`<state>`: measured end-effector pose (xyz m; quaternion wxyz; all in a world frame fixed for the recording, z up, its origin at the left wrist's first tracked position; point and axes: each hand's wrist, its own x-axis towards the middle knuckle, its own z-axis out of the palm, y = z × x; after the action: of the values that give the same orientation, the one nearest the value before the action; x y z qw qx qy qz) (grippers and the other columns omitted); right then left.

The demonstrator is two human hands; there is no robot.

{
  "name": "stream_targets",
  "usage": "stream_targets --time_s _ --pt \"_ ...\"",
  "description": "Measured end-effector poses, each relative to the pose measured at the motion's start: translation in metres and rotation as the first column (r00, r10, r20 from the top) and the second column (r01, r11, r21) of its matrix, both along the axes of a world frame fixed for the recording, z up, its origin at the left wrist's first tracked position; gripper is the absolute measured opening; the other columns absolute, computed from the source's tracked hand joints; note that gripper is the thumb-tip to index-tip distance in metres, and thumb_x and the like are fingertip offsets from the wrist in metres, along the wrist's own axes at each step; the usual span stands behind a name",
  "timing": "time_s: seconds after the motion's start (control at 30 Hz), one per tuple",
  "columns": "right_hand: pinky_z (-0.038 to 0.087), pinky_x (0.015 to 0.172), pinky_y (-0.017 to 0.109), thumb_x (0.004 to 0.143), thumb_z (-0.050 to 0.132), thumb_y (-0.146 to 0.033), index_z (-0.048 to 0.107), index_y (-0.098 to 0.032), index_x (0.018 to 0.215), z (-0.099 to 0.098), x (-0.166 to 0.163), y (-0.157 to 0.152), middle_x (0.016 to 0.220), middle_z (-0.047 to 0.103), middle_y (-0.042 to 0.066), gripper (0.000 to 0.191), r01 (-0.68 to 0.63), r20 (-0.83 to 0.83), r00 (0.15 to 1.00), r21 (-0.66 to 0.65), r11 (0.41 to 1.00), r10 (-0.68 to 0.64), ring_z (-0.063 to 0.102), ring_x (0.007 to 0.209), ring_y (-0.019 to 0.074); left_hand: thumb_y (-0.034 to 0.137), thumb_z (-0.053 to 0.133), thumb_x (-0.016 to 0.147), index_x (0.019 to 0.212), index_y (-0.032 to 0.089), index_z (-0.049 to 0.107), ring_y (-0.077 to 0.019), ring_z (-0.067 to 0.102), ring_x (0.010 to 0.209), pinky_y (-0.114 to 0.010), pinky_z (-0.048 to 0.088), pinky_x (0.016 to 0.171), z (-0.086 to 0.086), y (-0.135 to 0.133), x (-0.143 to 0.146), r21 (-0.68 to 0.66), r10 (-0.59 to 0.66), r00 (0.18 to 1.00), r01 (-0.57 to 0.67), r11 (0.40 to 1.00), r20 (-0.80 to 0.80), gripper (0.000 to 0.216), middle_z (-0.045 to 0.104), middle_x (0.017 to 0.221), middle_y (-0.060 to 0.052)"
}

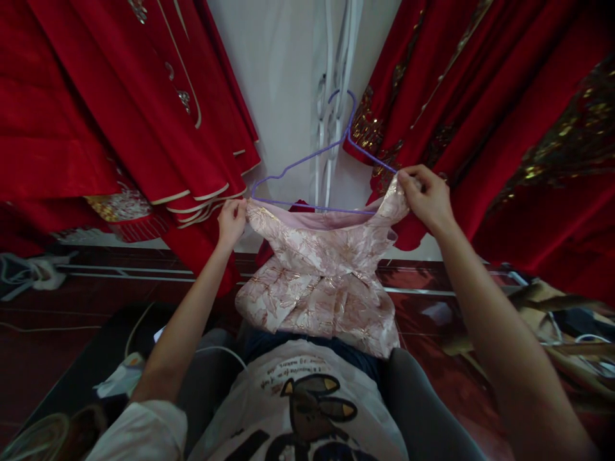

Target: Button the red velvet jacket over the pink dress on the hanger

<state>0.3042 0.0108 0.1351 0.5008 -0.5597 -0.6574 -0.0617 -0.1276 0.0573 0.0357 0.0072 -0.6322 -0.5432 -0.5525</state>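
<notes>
A pale pink dress point(327, 262) with a shiny floral brocade pattern is spread out in front of me, its lower part over my lap. A purple wire hanger point(307, 157) sits in its neckline, hook pointing up and away from me. My left hand point(232, 222) pinches the left shoulder strap near the hanger's end. With the fingers closed, my right hand point(426, 194) grips the right strap where the hanger's other arm meets it. The hanger's right tip is hidden by the strap and fingers.
Red garments point(158, 96) with beading hang at the left, and more red gold-trimmed garments point(509, 115) hang at the right. Between them, white hangers point(329, 96) hang before a pale wall. Clutter point(571, 326) lies on the floor at the right, and a white crumpled packet point(122, 376) at the lower left.
</notes>
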Motion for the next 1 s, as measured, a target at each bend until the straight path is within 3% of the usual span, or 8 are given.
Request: stream_targets --time_s 0.13,0.27,0.4,0.5,0.6,0.77,0.87,1.0 --pt "0.044 0.07 0.031 0.089 0.05 -0.047 0.068 -0.025 0.1 0.001 0.002 0.0 0.082 0.067 0.003 0.03 -0.002 0.021 1.0 -0.018 1.0 0.002 0.059 0.074 0.0196 0.043 0.042 0.094 0.087 0.018 0.065 -0.017 0.061 0.09 -0.029 0.047 0.087 0.006 0.004 0.005 0.046 0.005 1.0 -0.006 0.999 0.017 0.036 0.066 0.092 -0.007" --pt "0.044 0.071 0.032 0.088 0.052 -0.046 0.068 -0.025 0.098 0.002 0.006 0.001 0.084 0.068 0.004 0.028 -0.012 0.011 1.0 -0.051 0.999 0.013 0.06 0.078 0.0212 0.046 0.041 0.095 0.085 0.018 0.065 -0.0165 0.061 0.087 -0.029 0.047 0.083 0.039 0.014 0.025 0.112 -0.073 0.997 0.077 0.991 -0.039 0.039 0.065 0.087 -0.006" --pt "0.043 0.069 0.029 0.087 0.053 -0.043 0.068 -0.024 0.094 -0.002 0.01 0.008 0.083 0.067 0.002 0.025 -0.057 -0.033 0.998 -0.06 0.997 0.055 0.059 0.077 0.0194 0.051 0.044 0.093 0.088 0.017 0.066 -0.0163 0.062 0.086 -0.029 0.049 0.079 0.084 0.018 0.052 0.082 -0.277 0.954 0.286 0.955 -0.111 0.041 0.066 0.083 -0.003" --pt "0.04 0.066 0.027 0.087 0.053 -0.039 0.067 -0.022 0.091 -0.005 0.013 0.014 0.08 0.065 0.002 0.022 -0.115 -0.1 0.989 -0.063 0.991 0.108 0.054 0.071 0.0165 0.058 0.044 0.091 0.089 0.017 0.067 -0.0142 0.062 0.072 -0.025 0.048 0.065 0.097 0.019 0.055 -0.034 -0.444 0.896 0.443 0.896 -0.03 0.047 0.063 0.07 -0.002" --pt "0.039 0.065 0.025 0.086 0.053 -0.035 0.066 -0.021 0.087 -0.006 0.014 0.02 0.079 0.064 0.003 0.019 -0.15 -0.148 0.979 -0.082 0.985 0.136 0.05 0.069 0.0148 0.061 0.032 0.094 0.1 0.018 0.066 -0.0125 0.061 0.061 -0.024 0.048 0.057 0.077 0.026 0.041 -0.094 -0.479 0.857 0.501 0.86 0.19 0.056 0.06 0.063 -0.003" --pt "0.039 0.066 0.026 0.086 0.052 -0.035 0.065 -0.022 0.087 -0.01 0.012 0.026 0.08 0.064 0.003 0.018 -0.164 -0.181 0.973 -0.105 0.981 0.144 0.05 0.071 0.0152 0.049 0.04 0.094 0.101 0.015 0.061 -0.0144 0.064 0.065 -0.032 0.055 0.066 -0.006 0.044 0.036 -0.261 -0.395 0.824 0.519 0.814 0.406 0.04 0.067 0.074 -0.006" --pt "0.04 0.064 0.027 0.085 0.054 -0.036 0.066 -0.022 0.085 -0.013 0.011 0.028 0.075 0.062 0.001 0.018 -0.176 -0.198 0.968 -0.081 0.981 0.157 0.05 0.068 0.0149 0.035 0.056 0.086 0.087 0.013 0.061 -0.017 0.066 0.083 -0.033 0.054 0.079 -0.044 0.05 0.055 -0.363 -0.433 0.895 0.44 0.821 0.104 0.023 0.069 0.087 -0.008" --pt "0.042 0.064 0.029 0.085 0.055 -0.038 0.067 -0.024 0.084 -0.015 0.013 0.028 0.074 0.062 0.001 0.018 -0.162 -0.182 0.972 -0.064 0.985 0.148 0.055 0.069 0.0168 0.025 0.06 0.081 0.066 0.016 0.057 -0.0182 0.063 0.088 -0.029 0.05 0.081 -0.06 0.055 0.076 -0.514 -0.51 0.819 0.328 0.793 -0.264 0.018 0.068 0.083 -0.006"
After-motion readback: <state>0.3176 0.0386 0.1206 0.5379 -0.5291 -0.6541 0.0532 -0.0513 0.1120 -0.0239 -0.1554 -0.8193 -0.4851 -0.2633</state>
